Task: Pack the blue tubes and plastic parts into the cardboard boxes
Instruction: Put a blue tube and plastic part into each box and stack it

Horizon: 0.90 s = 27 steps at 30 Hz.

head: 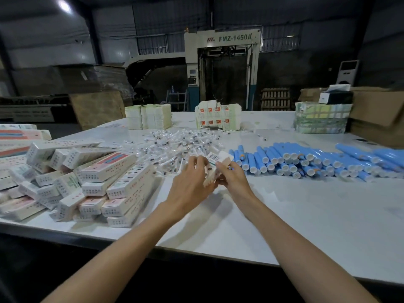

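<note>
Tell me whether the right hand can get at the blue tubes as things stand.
Probably yes: the blue tubes lie uncovered on the table just beside the right hand, with nothing between. But it now holds a small box together with the left hand.

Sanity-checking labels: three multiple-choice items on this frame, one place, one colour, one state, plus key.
1. The pile of blue plastic tubes lies on the white table: A. left of the hands B. right of the hands C. on the floor
2. The tubes' round caps are: A. white B. red C. black
3. The small white cardboard box is: A. flat on the table B. gripped by left hand and right hand C. sealed with tape
B: tubes heap on the right. A: cap ends show white. B: both hands' fingers curl round it.
</note>
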Each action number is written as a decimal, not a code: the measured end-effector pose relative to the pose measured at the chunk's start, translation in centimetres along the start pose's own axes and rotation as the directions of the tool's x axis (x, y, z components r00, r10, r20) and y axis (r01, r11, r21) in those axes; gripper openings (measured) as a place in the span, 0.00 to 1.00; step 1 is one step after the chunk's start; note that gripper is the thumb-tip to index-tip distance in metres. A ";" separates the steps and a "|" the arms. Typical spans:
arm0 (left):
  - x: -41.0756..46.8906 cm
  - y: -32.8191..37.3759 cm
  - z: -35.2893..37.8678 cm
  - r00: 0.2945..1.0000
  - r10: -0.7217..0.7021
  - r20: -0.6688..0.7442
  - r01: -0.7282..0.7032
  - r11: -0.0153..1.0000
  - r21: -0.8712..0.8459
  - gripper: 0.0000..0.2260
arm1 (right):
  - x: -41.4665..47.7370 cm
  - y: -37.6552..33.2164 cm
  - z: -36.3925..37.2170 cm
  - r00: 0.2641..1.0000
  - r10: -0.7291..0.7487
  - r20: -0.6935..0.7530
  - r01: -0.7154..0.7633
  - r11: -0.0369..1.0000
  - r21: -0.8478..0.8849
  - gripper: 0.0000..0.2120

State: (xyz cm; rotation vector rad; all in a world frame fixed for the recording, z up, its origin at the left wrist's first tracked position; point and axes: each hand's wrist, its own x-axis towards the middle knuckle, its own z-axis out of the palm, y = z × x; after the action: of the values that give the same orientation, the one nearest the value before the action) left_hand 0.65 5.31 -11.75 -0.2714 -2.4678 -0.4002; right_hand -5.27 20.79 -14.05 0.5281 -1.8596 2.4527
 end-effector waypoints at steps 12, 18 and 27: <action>5.0 -1.9 2.1 0.747 -0.054 0.663 0.650 0.264 -0.712 0.19 | 0.8 -0.2 -0.8 0.982 0.113 -0.149 -0.151 0.950 -0.273 0.20; 5.0 -1.9 4.2 0.808 -0.167 0.565 0.571 -0.015 -0.821 0.21 | 5.6 -1.9 -4.9 0.916 -0.192 -0.351 -0.153 0.642 -0.751 0.10; 5.1 -3.1 4.5 0.817 -0.249 0.520 0.506 -0.124 -0.854 0.17 | 14.4 -1.2 -6.5 0.966 -0.133 -0.221 -0.212 0.078 -0.974 0.24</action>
State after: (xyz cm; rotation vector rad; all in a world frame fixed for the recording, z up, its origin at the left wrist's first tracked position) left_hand -6.77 4.47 -12.80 -0.0817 -1.7740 -2.5898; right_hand -20.28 24.56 -10.51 -0.0008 -2.7385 0.5263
